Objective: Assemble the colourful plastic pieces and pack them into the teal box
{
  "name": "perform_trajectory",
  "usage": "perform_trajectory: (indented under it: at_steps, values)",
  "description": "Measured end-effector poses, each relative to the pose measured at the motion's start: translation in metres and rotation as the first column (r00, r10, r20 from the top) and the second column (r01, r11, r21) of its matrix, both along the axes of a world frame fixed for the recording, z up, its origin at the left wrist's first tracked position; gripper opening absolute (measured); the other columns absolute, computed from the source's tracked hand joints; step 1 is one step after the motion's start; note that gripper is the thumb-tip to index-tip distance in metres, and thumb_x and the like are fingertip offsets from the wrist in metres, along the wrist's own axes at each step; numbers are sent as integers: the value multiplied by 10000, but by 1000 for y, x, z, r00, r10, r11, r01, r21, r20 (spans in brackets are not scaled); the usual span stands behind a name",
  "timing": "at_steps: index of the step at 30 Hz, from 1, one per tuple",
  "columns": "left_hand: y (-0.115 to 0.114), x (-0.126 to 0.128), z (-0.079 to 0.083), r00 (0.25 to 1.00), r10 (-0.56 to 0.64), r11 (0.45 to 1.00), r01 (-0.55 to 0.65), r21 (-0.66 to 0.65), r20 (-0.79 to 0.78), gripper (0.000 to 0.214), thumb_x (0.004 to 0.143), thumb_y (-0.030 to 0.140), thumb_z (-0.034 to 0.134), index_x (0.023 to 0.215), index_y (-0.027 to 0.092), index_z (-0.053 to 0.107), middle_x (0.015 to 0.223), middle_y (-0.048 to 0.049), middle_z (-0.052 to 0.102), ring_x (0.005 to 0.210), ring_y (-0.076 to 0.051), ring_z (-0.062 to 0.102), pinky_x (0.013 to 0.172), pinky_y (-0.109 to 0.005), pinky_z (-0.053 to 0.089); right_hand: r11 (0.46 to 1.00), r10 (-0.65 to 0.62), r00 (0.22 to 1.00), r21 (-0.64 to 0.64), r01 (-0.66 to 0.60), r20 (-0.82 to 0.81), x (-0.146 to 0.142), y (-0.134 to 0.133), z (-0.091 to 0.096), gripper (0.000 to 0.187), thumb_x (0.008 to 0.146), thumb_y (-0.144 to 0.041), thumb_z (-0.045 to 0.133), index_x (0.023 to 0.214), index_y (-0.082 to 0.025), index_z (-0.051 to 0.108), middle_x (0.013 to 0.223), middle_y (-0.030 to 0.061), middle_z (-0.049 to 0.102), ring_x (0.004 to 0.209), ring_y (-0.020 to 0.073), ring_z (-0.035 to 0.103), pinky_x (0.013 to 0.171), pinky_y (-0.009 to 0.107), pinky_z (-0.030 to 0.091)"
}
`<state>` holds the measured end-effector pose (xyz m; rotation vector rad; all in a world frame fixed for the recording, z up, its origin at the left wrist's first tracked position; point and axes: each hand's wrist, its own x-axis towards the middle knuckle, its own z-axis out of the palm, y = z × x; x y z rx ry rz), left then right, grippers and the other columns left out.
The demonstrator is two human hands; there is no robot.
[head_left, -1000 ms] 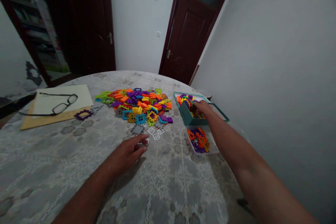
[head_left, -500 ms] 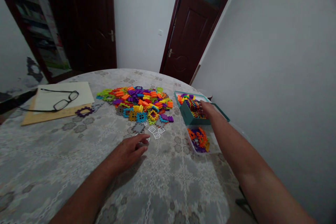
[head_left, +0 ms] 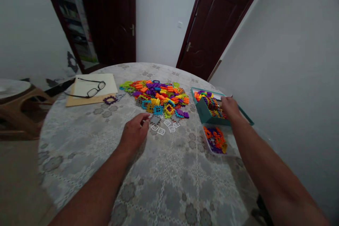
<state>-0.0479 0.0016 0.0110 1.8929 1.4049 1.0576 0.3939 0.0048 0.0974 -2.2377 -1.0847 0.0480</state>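
Note:
A heap of coloured plastic interlocking pieces [head_left: 158, 96] lies on the round table. My left hand [head_left: 134, 132] rests on the lace cloth just in front of the heap, fingers curled, fingertips beside a grey square piece [head_left: 155, 120] and a few clear square pieces [head_left: 168, 126]. My right hand [head_left: 230, 107] reaches into a teal box [head_left: 203, 111] full of coloured pieces, fingers bent down among them; what they grip is hidden. A clear tray [head_left: 233, 146] with orange and purple pieces sits just in front of the box.
Black glasses [head_left: 91, 91] lie on cream paper [head_left: 82, 88] at the table's far left, with a purple ring piece [head_left: 110, 99] beside it. A brown stool [head_left: 18, 107] stands left of the table. Dark doors and a wall stand behind.
The view has swung left and down. My left hand has slid forward toward the grey and clear pieces. My right hand has shifted toward the box's right side.

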Motion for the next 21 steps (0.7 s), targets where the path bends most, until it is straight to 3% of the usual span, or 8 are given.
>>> perform_trajectory:
  at_steps: [2,5,6,8,10,12,16,21]
  values:
    - [3,-1,-4,998,56,997,-55,53,-21,411,976,329,490,1282,186,723,1221,-104,779,1089,-267,726,1068,-419,551,992,52,997,116,-58,48,-23,-14,5,418,1040,-415,459,1200,-132,723,1079,157,757,963,272,703,882,368,555]
    - [6,-1,-17,995,52,984,-36,173,-87,427,971,265,476,1329,171,691,1308,-133,738,1218,-286,684,1148,-458,515,908,366,928,193,-372,64,-82,-48,-1,388,1038,-455,491,1190,-192,733,943,81,746,826,236,695,819,357,565]
    - [7,0,-22,992,46,976,-20,215,-117,430,972,260,485,1345,169,681,1340,-142,722,1270,-296,658,1182,-478,491,842,509,857,160,-515,78,-105,-61,-8,347,1036,-445,517,1166,-210,737,958,76,745,846,236,698,830,361,572]
    - [7,1,-31,983,27,962,23,274,-180,444,974,260,516,1387,174,656,1397,-154,689,1347,-315,606,1231,-512,446,661,738,668,96,-744,92,-150,-86,-29,272,1043,-390,544,1195,-242,715,1132,89,747,996,247,712,923,393,586]
    - [7,1,-39,970,-20,954,91,287,-243,468,974,267,552,1426,180,632,1436,-159,665,1384,-325,574,1250,-527,426,497,854,503,75,-864,130,-186,-104,-56,288,1036,-315,561,1294,-257,672,1328,111,701,1243,273,658,1094,467,545]
    - [6,2,-43,945,-86,946,177,273,-315,484,974,281,584,1444,171,626,1462,-171,650,1418,-339,546,1262,-542,412,430,882,431,47,-901,190,-210,-111,-82,357,1020,-257,580,1373,-245,635,1470,138,623,1402,286,559,1186,508,491]
    - [4,4,-42,879,-180,924,304,230,-441,470,991,331,620,1438,186,649,1513,-160,634,1478,-357,502,1290,-573,359,493,831,473,7,-870,293,-227,-106,-114,438,984,-204,601,1422,-187,614,1584,181,519,1517,330,439,1260,565,412]
    - [-3,9,-34,823,-340,861,467,202,-455,374,1037,298,560,1378,219,694,1463,-127,691,1436,-317,558,1273,-569,373,588,760,562,22,-809,327,-220,-101,-123,451,977,-184,584,1425,-211,622,1588,171,523,1556,355,383,1256,626,380]
